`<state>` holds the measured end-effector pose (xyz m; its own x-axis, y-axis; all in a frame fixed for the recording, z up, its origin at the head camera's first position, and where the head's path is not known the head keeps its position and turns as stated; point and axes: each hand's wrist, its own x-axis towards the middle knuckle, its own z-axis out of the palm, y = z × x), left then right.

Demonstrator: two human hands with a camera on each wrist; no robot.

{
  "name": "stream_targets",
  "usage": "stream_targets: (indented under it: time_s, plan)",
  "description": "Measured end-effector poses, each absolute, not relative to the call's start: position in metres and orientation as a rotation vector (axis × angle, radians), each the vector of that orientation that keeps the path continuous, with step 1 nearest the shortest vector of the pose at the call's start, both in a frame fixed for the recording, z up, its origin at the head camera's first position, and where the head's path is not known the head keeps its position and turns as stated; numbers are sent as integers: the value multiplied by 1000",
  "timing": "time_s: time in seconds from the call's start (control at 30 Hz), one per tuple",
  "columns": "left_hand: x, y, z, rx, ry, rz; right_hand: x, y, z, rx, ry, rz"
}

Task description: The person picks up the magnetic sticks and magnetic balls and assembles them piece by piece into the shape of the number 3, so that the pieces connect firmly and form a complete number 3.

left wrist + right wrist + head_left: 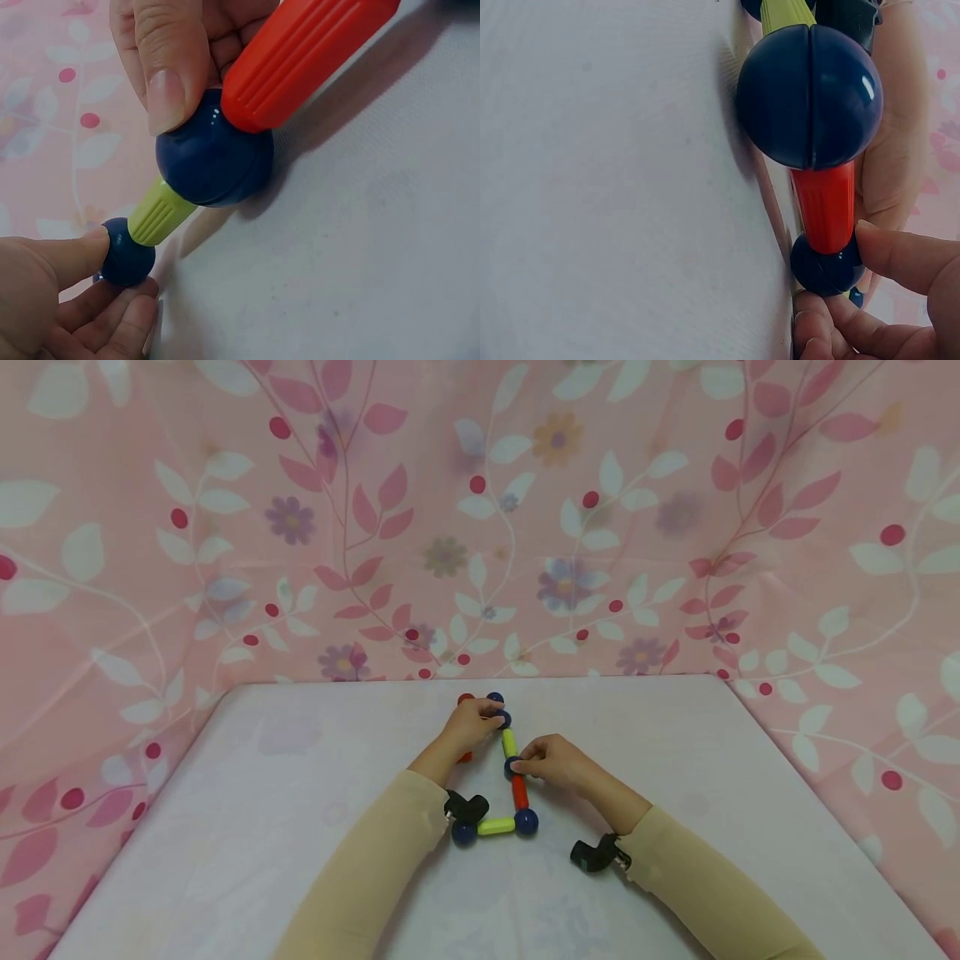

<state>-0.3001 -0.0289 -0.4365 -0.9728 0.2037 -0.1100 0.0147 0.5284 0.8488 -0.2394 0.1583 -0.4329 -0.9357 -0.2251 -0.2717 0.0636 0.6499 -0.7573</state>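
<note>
On the table lies a chain of balls and ribbed rods. My left hand (pixel 467 727) pinches a far blue ball (pixel 127 253) between thumb and fingers. A yellow-green rod (pixel 510 742) runs from it to a middle blue ball (pixel 214 154), which my right hand (pixel 557 763) grips by thumb and fingertips. From that ball a red rod (pixel 520 792) leads to a near blue ball (pixel 527 822). Another yellow-green rod (pixel 497 827) joins this one to a blue ball (pixel 464 833) beside the left wrist. Beyond the left fingers sits one more blue ball (pixel 495 698).
Red pieces (pixel 466 698) show behind the left hand, partly hidden by it. Each wrist wears a small black camera (pixel 596 855). The white tabletop (pixel 300 860) ends at a pink floral cloth (pixel 480 527) hanging behind.
</note>
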Motion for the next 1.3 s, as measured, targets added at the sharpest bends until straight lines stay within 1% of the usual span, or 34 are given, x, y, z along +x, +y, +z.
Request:
stream_targets:
  time_s: [0.4,1.0,1.3]
  plan:
    - [-299,-27,-439,215,2665,1329,-237,156,-431,-130,2540,-1166]
    - [-301,-23,-446,207,2653,1395,-238,157,-432,-140,2532,-1162]
    - [-299,-22,-444,203,2634,1401,-239,158,-432,-149,2536,-1157]
